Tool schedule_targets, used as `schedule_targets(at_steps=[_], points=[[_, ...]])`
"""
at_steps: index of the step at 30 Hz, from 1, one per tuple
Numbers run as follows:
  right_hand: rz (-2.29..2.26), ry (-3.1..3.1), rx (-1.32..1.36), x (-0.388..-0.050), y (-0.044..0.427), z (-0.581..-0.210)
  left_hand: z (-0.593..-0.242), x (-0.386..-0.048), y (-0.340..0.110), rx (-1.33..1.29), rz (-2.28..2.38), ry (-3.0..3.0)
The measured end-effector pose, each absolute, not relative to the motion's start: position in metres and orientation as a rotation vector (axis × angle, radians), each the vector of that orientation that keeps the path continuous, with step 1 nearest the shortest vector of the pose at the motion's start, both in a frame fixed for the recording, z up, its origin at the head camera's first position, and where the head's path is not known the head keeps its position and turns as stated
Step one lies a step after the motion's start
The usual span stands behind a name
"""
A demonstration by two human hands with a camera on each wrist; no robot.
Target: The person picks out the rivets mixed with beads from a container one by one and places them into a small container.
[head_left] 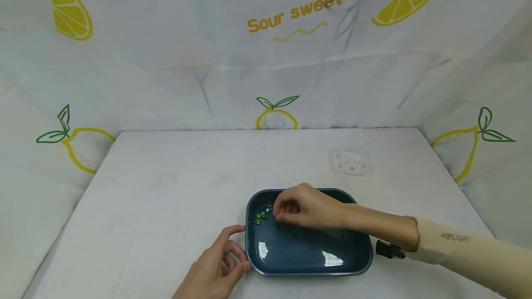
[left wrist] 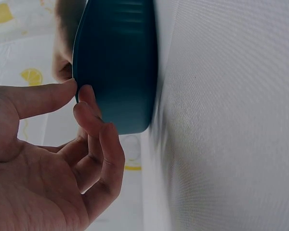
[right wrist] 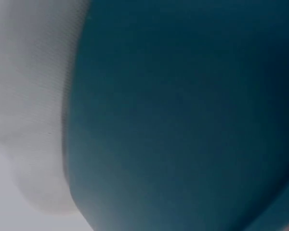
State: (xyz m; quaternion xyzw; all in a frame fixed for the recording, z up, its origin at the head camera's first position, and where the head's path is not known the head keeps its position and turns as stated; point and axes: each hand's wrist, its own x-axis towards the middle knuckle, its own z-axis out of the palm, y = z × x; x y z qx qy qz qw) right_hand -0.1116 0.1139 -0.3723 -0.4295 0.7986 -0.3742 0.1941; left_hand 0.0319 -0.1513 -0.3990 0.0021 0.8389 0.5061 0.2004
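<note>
fingers apart, my left hand [head_left: 217, 263] touches the tray [head_left: 299, 246]; i'd lower my right hand [head_left: 306, 207], grip unclear, gently by the beads [head_left: 263, 215].

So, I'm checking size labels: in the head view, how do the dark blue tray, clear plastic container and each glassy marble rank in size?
1. Dark blue tray
2. Clear plastic container
3. Glassy marbles, too alike to rank individually

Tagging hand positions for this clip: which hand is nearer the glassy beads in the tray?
Right. The right hand is over the tray, just beside the beads. The left hand is outside the tray, with the wall between it and the beads.
</note>
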Motion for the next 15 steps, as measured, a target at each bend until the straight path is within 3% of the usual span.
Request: schedule_targets(at_steps=[15], points=[[-1.141, 2.284, -1.201, -0.112, 0.119, -0.358, -0.399, 0.032, -0.15, -0.01, 1.41, 2.356]])
